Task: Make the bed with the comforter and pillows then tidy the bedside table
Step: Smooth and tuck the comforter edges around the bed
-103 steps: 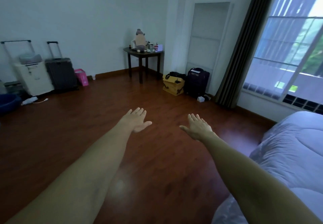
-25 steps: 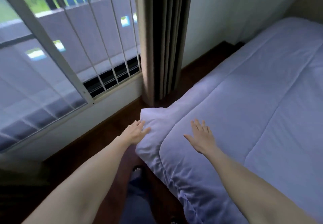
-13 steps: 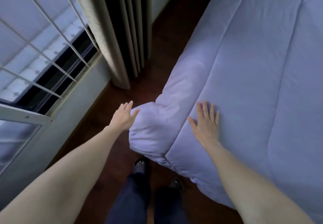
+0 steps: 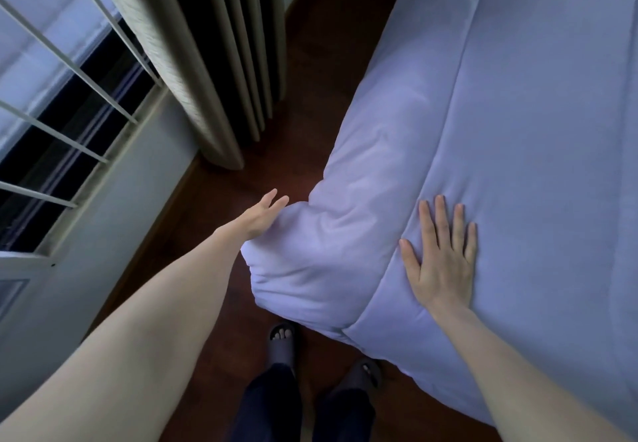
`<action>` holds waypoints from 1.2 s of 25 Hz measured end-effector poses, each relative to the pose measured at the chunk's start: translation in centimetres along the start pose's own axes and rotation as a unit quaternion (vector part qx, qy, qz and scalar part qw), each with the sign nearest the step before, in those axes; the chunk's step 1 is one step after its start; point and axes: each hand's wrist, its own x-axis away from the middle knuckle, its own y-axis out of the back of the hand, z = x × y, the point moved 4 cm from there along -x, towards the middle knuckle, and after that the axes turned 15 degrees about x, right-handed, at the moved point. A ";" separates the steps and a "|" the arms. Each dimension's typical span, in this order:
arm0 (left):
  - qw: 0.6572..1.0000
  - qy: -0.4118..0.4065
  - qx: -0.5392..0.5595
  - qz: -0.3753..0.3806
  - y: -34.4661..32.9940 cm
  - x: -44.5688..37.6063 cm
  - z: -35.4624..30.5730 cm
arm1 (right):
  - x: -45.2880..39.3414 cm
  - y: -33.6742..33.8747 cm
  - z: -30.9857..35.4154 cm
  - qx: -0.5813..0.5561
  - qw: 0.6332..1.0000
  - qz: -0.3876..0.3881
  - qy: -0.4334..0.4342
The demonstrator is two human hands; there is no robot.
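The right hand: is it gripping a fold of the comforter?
No, the right hand lies flat with straight, spread fingers on top of the comforter, holding no fold.

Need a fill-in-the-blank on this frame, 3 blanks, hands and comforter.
1. The right hand lies ____ on top of the comforter.
2. The left hand touches the comforter's bulging ____.
3. The curtain hangs down to the ____ floor.

Missing words: flat; corner; wooden
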 end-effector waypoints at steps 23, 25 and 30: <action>0.935 -0.168 -0.136 -0.280 2.9 9.5 0.1 | 1.7 1.2 -1.9 -0.057 0.998 0.012 -0.032; 0.946 -0.113 -0.180 -0.247 2.2 7.8 -0.3 | 1.8 0.9 -2.2 -0.056 0.997 0.016 -0.042; 0.887 -0.298 -0.290 -0.201 -4.8 7.9 -4.2 | 3.1 0.0 -3.3 -0.052 0.993 0.014 -0.105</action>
